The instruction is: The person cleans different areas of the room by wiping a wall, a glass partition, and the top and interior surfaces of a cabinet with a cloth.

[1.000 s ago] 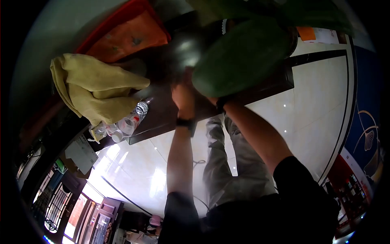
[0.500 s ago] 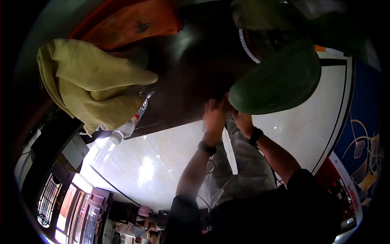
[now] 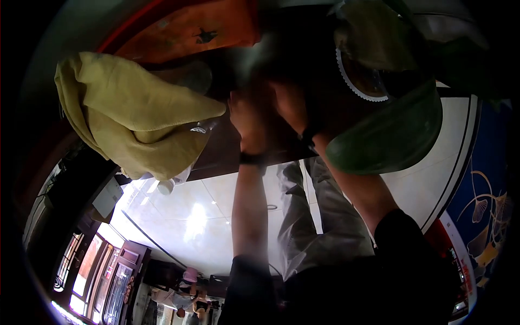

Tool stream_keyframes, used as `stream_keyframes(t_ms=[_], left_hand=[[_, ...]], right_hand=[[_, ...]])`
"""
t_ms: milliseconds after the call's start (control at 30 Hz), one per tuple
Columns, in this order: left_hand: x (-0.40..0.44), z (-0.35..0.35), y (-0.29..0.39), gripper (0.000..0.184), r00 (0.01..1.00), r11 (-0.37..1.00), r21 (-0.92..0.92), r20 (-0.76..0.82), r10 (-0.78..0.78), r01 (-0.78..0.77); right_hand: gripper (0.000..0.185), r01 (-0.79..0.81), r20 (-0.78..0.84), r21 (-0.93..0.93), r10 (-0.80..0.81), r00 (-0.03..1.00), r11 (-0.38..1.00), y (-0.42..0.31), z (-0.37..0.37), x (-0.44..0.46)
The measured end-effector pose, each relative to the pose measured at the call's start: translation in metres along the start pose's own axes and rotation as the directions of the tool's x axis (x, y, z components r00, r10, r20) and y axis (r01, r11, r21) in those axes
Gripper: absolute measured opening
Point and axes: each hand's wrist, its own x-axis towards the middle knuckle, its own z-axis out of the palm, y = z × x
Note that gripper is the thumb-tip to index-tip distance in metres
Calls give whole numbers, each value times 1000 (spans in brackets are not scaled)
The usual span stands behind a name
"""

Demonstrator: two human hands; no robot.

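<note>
My left hand (image 3: 246, 118) is over the dark brown table (image 3: 219, 154), near the tip of a bunched olive-yellow cloth (image 3: 135, 103). My right hand (image 3: 290, 105) lies close beside it, farther over the table. The fingers of both hands are smeared and in shadow; whether they hold anything does not show. Each wrist wears a dark band. A large, rounded dark green object (image 3: 387, 138), its kind unclear, overlaps the table edge to the right of my right forearm.
An orange printed bag (image 3: 189, 32) stands at the back left. A clear plastic bottle (image 3: 166, 186) pokes out under the cloth. At the back right is a round thing with a white scalloped rim (image 3: 346, 81). People (image 3: 181, 303) are in the background.
Both hands have moved from the table's near edge farther over the tabletop and to the left. The whole view has shifted slightly, the objects appearing more to the right.
</note>
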Motion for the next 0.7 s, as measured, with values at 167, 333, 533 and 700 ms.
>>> stream_keyframes(t_ms=[167, 333, 533, 700], left_hand=[[37, 11, 27, 23, 999, 997, -77, -45, 12, -15], [14, 30, 29, 23, 1000, 988, -154, 28, 4, 0], [-93, 16, 20, 23, 981, 999, -17, 186, 49, -47], [-144, 6, -1, 22, 988, 999, -30, 150, -31, 36]], right_hand=[[26, 75, -51, 265, -64, 997, 961, 1, -17, 27], [39, 49, -153, 13, -46, 987, 999, 13, -31, 0], [49, -114, 10, -164, 117, 993, 980, 21, -36, -132], [49, 12, 70, -311, 10, 997, 950, 50, -1, -188]])
